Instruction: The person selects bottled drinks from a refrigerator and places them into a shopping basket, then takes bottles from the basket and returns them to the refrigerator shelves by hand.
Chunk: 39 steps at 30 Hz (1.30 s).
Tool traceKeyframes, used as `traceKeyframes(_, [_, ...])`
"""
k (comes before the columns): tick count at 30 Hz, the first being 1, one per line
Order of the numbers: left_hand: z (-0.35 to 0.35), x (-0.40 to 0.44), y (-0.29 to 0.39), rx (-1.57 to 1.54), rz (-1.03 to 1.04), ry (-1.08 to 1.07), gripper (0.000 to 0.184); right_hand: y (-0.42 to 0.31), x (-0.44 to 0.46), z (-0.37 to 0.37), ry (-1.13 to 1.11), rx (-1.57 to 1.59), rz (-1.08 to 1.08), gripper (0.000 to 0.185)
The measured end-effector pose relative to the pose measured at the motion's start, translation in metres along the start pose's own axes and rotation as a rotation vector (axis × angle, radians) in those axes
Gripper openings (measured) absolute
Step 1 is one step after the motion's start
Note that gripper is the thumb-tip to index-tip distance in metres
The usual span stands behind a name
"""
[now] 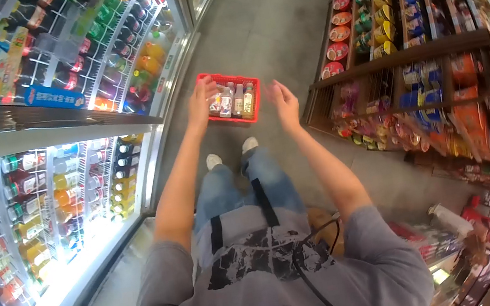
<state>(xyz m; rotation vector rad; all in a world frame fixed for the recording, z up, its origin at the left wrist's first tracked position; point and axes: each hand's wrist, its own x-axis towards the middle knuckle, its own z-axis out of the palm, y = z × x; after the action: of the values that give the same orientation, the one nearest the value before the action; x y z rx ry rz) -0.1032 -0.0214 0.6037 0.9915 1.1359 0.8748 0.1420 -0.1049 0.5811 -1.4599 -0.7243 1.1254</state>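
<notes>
A red basket (258,101) stands on the grey floor in front of my shoes, with several bottles (238,100) inside it. My left hand (202,103) is over the basket's left side in the view, its fingers apart and nothing in them. Just right of the basket is my right hand (284,103), raised with its fingers spread a little and no object in it. Neither hand can be seen gripping the basket.
Lit drink coolers (62,134) full of bottles line the left side. On the right, a brown shelf rack (397,58) carries red cups and colourful packets. Grey floor (261,9) runs between them. A dark cable (316,276) hangs across my shirt.
</notes>
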Motion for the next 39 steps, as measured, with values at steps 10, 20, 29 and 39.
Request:
traceKeyframes(10, [0.076, 0.073, -0.175, -0.034, -0.209, 0.057, 0.076, 0.155, 0.077, -0.072, 0.108, 0.062, 0.172, 0.057])
traceKeyframes(20, [0.088, 0.125, -0.374, 0.115, -0.402, 0.106, 0.07, 0.354, 0.114, -0.117, 0.209, -0.12, 0.384, 0.057])
traceKeyframes(29, [0.082, 0.181, -0.521, 0.353, -0.341, 0.042, 0.061, 0.451, 0.174, -0.092, 0.146, -0.357, 0.414, 0.059])
traceKeyframes(39, [0.095, 0.247, -0.643, 0.454, -0.364, 0.01, 0.06, 0.554, 0.225, -0.083, 0.072, -0.455, 0.402, 0.055])
